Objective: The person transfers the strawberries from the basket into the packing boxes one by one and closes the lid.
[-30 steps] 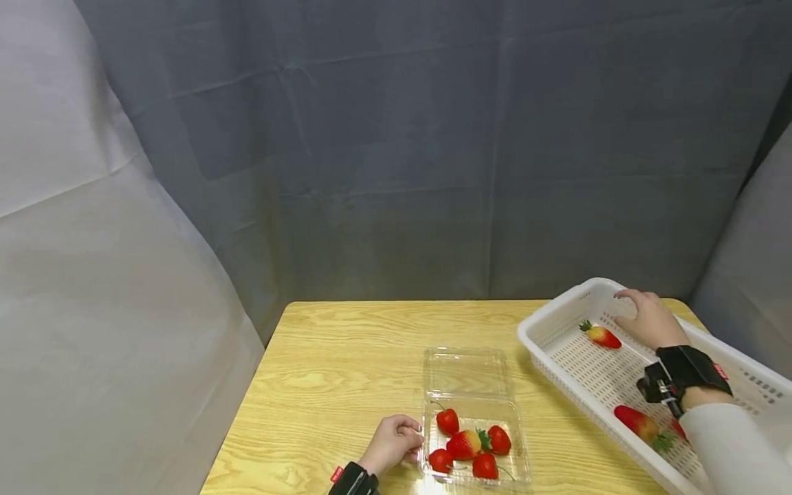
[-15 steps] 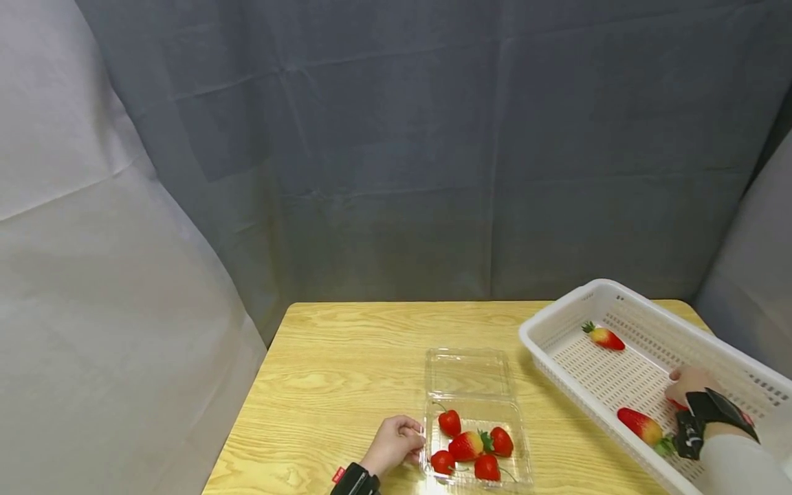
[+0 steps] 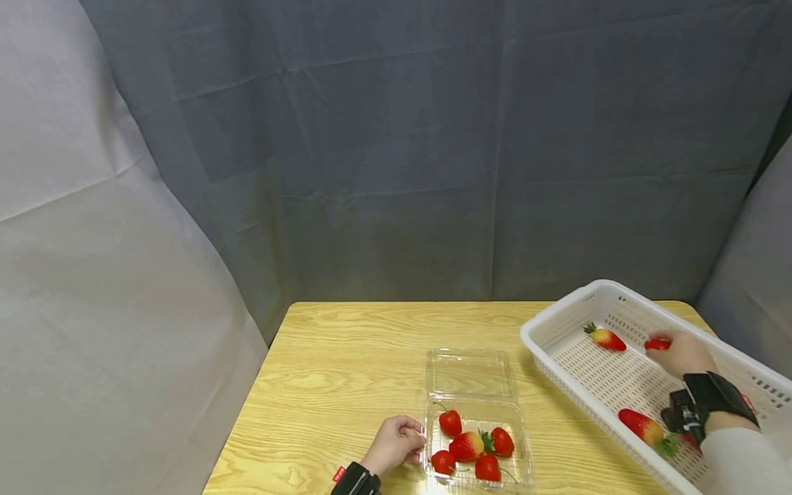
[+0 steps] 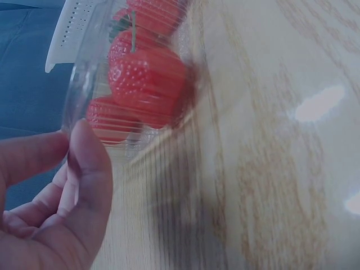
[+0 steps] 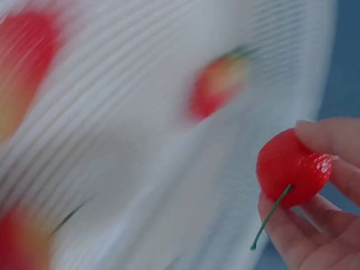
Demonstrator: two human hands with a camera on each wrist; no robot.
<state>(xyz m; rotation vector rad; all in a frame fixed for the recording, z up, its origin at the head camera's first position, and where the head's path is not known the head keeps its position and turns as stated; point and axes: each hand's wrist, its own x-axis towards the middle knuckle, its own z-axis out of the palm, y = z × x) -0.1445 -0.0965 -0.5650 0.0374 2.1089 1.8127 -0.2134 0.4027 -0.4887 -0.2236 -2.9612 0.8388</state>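
My left hand (image 3: 396, 441) pinches the left rim of a clear plastic clamshell box (image 3: 479, 412) between thumb and forefinger. Several red strawberries (image 3: 467, 447) lie in its base, and its lid (image 3: 469, 375) is folded back behind. Over the white perforated basket (image 3: 584, 399), my right hand (image 3: 687, 354) holds a strawberry (image 5: 289, 169) with a thin green stem between thumb and fingers. Below and around that hand, a leafy strawberry (image 3: 606, 338) lies toward the basket's back and a larger one (image 3: 642, 426) toward its front, with another partly hidden by the wrist.
The basket stands at the right side of the wooden table (image 3: 334, 371), angled, its walls higher than the box's. A grey cloth (image 3: 383, 172) hangs behind the table. Pale cloth (image 3: 111, 295) hangs at the left, with another cloth at the right.
My right hand has gone from the basket's back down toward its front right, picked up a strawberry there, and moved back up and left with it. My left hand stays at the box.
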